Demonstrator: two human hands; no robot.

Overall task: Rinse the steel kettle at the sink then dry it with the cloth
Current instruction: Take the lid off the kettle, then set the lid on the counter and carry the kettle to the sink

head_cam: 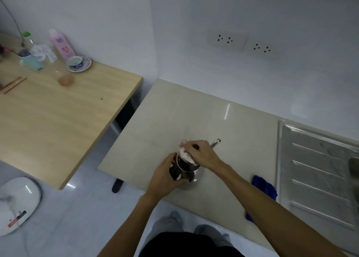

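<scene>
standing upright on the beige counter (194, 116), near its front edge, the steel kettle (185, 171) is held between both hands. the left hand (165, 177) wraps around the kettle's left side, fingers curled against the dark, reflective wall and closed on it. the right hand (202, 153) lies over the top of the kettle, fingers bent down onto a pale lid or cover there; how tightly it pinches that piece cannot be told, but the fingers are closed against it. a curved steel spout or handle end (216, 143) pokes out beyond the right hand on the far side.

just right of the right forearm, a blue cloth (265, 188) lies crumpled on the counter near its front edge, partly hidden by the arm and apart from the kettle. right of the cloth sits the ribbed steel drainboard (318, 179) of the sink, which runs out of the picture at the right edge.

on the far wall above the counter are two white socket plates (244, 43). to the left stands a wooden table (58, 120), well apart from the kettle, carrying a pink bottle (62, 42), a blue-patterned cup on a saucer (78, 63) and a clear glass (66, 77) at its far end. a white appliance (18, 204) rests on the floor at the near left.
</scene>
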